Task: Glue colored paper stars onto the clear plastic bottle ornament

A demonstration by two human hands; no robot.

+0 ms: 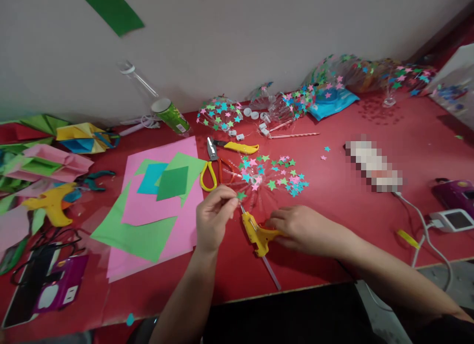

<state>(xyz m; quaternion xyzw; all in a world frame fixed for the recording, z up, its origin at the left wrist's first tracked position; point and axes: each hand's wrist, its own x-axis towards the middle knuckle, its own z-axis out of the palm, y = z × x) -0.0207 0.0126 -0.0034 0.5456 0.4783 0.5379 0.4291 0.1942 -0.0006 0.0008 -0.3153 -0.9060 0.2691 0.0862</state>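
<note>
My left hand (pixel 215 218) pinches a small green paper star (pixel 241 196) between thumb and fingertips. The star is right at the metal tip of a yellow hot glue gun (pixel 255 233). With its fingers around the handle, my right hand (pixel 301 228) grips the glue gun, which lies low over the red table with a glue stick (pixel 271 274) out of its back end. Just beyond is a clear plastic piece with spread strips (pixel 255 180), some stars on it. Loose paper stars (pixel 292 178) in pink, green and blue lie beside it.
Pliers (pixel 211 164) and a yellow-handled cutter (pixel 240 146) lie behind my left hand. Coloured paper sheets (pixel 133 240) cover the table's left. A second yellow glue gun (pixel 54 204) is at far left. Star-covered plastic pieces (pixel 219 112) line the wall. A cable (pixel 425 225) runs along the right.
</note>
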